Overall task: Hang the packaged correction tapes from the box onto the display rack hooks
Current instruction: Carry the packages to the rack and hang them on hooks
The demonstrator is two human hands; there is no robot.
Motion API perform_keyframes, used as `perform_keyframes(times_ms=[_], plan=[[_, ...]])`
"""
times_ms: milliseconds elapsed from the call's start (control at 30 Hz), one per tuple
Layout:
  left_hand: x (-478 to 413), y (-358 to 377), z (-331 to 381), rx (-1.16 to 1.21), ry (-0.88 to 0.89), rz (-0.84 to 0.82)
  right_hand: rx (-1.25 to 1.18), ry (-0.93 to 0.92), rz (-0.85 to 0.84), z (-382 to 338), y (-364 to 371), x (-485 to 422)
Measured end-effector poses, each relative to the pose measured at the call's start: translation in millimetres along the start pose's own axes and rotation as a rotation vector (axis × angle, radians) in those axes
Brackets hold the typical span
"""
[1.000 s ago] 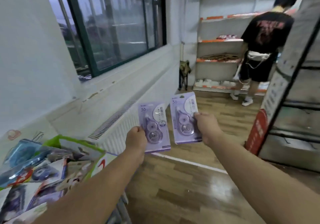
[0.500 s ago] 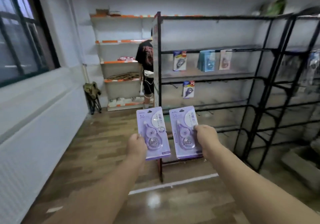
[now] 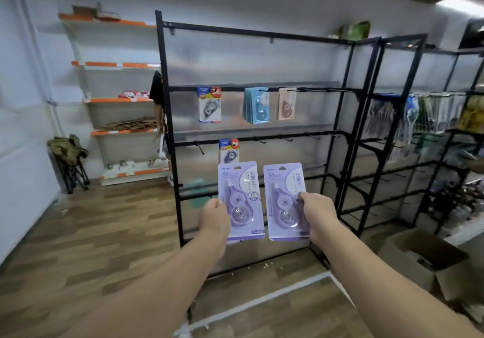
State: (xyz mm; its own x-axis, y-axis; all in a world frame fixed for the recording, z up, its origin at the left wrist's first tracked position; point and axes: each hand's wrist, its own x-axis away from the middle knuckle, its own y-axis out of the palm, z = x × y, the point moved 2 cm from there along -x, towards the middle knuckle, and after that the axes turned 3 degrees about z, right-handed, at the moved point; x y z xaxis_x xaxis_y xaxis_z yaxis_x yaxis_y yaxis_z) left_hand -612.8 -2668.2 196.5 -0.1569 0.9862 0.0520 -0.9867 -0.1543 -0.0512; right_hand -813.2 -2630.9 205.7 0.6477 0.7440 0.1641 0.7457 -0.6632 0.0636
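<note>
Purple tape packs (image 3: 239, 180) upright, side by side, in both hands (image 3: 213, 218)

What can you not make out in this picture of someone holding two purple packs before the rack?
Head view:
- Small print on the left pack and right pack: too small, blurred.
- Lower half of the blue pack on the rack: hidden behind the left pack.
- Person beyond the rack: mostly hidden by its post.
</note>
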Motion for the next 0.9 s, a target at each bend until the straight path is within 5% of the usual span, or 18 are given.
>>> perform_keyframes(times_ms=[433, 900], plan=[[-179, 135, 21, 0.026, -0.039, -0.13, 0.026, -0.073, 0.091, -40, 43, -208], [-271, 335, 52, -0.068, 0.059, 0.02, -0.033, -0.122, -0.028, -108, 8, -439]])
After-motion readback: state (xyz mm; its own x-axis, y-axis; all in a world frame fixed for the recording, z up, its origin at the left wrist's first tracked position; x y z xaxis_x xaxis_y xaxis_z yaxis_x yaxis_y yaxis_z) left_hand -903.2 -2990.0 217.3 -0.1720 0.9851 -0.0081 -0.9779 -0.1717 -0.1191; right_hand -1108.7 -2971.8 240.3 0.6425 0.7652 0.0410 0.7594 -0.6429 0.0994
